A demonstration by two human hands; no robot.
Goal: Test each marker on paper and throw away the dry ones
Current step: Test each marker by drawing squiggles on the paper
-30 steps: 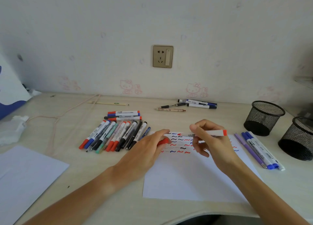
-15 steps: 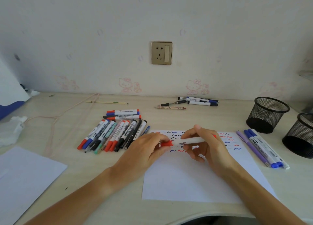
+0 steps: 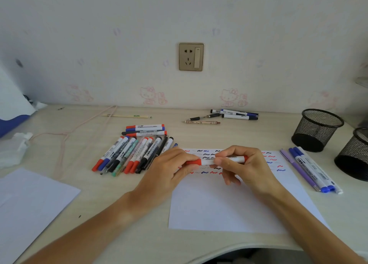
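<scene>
We had pushed the cap (image 3: 194, 162) onto the marker (image 3: 225, 160), left hand (image 3: 169, 170) pinching cap, right hand (image 3: 245, 166) gripping barrel; both cups' (image 3: 316, 129) insides beside the paper (image 3: 229, 204) were hidden.

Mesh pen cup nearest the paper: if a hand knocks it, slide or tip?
Probably slides: the black mesh pen cup looks empty and light. It seems squat, narrowing toward the base, so a knock at the rim might tip it. The wire mesh should grip easily.

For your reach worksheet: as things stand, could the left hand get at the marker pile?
Probably not yet: the left hand grips the red marker's cap. The pile lies close beside it, nothing between.
</scene>
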